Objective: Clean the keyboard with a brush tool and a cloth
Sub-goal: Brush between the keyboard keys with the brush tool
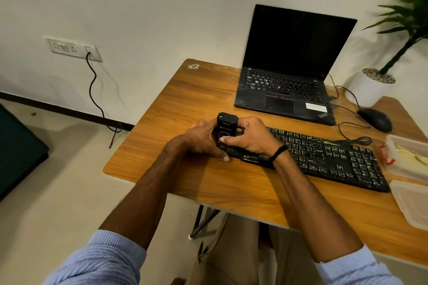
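- Nearest, two light blue sleeves [99, 259] are cut off by the bottom border, and both forearms reach forward over the wooden table [231, 187].
- A broad band of wood lies between the keyboard [324, 157] and the table's near edge, and more wood runs left of the keyboard to the rounded left corner.
- At the keyboard's left end, the left hand [199, 139] and right hand [250, 139] both grip the brush tool [225, 127], fingers curled round its sides. The right thumb presses its front and the left thumb tip touches the table.
- The brush tool is a black, boxy block standing upright with a pale logo on its face. Its bristles are hidden behind the hands.
- The keyboard is black with pale lettering and lies slanted, its far-right end nearer the table's near edge.
- Just right of the keyboard, two translucent plastic containers [407, 159] are cut off by the frame. A red part on one is hard to make out.
- Beyond the keyboard sit a black mouse [375, 119] and an open laptop [289, 71] with a dark screen.
- Farthest, a potted plant [368, 85] stands at right, blurred.
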`<state>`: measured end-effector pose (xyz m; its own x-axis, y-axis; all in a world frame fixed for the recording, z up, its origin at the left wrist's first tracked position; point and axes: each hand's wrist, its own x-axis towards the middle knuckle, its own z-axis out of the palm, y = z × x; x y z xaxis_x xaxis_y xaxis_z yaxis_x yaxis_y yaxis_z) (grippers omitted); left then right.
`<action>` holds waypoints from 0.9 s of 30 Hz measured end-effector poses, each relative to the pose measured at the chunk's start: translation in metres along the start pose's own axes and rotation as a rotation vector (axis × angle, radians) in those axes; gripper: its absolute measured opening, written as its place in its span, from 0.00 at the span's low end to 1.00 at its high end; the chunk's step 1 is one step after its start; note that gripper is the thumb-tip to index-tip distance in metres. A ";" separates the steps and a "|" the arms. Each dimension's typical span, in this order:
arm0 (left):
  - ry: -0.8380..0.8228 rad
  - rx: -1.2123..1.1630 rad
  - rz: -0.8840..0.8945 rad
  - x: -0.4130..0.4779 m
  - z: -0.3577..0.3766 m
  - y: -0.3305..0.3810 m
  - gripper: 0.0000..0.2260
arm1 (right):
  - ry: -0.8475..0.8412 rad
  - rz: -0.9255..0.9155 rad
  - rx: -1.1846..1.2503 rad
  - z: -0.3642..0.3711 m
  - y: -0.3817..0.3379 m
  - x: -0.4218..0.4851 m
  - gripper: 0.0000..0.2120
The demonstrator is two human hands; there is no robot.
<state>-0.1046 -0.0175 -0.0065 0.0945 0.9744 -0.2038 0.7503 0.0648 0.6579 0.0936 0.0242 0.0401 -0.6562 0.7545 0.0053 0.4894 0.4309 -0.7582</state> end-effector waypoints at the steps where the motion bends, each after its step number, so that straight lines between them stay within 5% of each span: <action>1: 0.006 -0.025 0.034 0.001 0.001 -0.002 0.47 | 0.012 -0.019 -0.042 0.009 -0.004 0.002 0.15; 6: -0.007 -0.035 0.057 0.001 -0.001 -0.004 0.40 | 0.026 -0.011 -0.031 0.009 -0.005 0.002 0.17; 11: -0.026 0.036 -0.029 -0.006 -0.004 0.005 0.57 | 0.002 0.030 -0.021 -0.019 0.004 -0.011 0.15; 18: -0.024 -0.037 0.006 0.002 -0.001 -0.006 0.39 | 0.163 -0.016 0.008 0.024 -0.010 0.003 0.15; 23: -0.025 0.004 -0.016 -0.005 -0.004 0.000 0.54 | -0.110 0.012 0.161 -0.010 0.009 -0.009 0.14; 27: -0.019 0.034 -0.005 -0.006 -0.003 0.002 0.57 | 0.241 0.009 0.041 0.000 0.005 -0.006 0.13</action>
<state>-0.1057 -0.0228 -0.0013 0.1024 0.9699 -0.2211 0.7724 0.0626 0.6321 0.1003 0.0219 0.0364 -0.4936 0.8566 0.1504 0.4678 0.4073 -0.7844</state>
